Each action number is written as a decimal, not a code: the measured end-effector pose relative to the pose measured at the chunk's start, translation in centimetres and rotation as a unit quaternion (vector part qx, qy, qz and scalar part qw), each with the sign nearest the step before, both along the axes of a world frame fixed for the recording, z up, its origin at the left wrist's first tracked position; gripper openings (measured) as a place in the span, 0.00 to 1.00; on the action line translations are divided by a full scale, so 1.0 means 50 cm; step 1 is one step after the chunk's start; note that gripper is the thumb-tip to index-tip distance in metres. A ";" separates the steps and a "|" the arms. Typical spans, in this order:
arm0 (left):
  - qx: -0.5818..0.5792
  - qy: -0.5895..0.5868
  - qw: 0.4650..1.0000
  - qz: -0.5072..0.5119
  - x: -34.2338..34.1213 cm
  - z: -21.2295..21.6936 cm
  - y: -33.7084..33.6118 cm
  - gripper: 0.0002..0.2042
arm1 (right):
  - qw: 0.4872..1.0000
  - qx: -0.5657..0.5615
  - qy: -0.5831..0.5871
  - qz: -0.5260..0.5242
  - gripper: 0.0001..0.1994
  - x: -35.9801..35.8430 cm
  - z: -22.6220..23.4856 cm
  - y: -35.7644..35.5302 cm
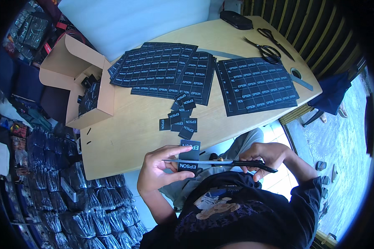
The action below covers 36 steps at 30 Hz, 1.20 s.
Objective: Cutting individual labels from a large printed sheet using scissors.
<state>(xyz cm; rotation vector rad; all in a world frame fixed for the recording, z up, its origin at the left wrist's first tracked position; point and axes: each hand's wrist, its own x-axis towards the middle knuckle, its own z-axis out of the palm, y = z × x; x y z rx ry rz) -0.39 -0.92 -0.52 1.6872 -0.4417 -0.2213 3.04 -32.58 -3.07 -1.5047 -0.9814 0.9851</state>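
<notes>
My left hand [156,168] pinches a short strip of black printed labels [189,150] between thumb and fingers, just off the table's near edge. My right hand [264,157] grips the black handles of a pair of scissors [220,163]. The scissor blades lie across the strip, between its two printed labels; whether they have cut into it I cannot tell. Several small cut label pieces [188,128] lie loosely heaped on the table beyond my left hand. Behind them are overlapping black label sheets [153,66], with another stack of label sheets [257,85] to the right.
An open cardboard box [106,97] at the left holds cut black pieces. Two more pairs of scissors [270,52], a black case [236,20] and a tape roll [295,73] lie at the table's [116,145] far right. Plastic-wrapped bundles [79,207] crowd the floor at lower left.
</notes>
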 end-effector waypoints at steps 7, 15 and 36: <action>0.006 0.005 1.000 0.003 -0.003 0.002 0.003 0.27 | 0.999 0.032 -0.015 0.000 0.24 0.001 0.008 0.005; -0.013 0.001 1.000 0.000 -0.002 -0.001 0.003 0.29 | 1.000 0.022 -0.002 -0.007 0.23 -0.005 0.010 0.001; -0.048 0.003 0.997 0.068 0.012 -0.043 0.038 0.21 | 0.987 -0.099 -0.102 -0.074 0.23 -0.018 -0.001 -0.050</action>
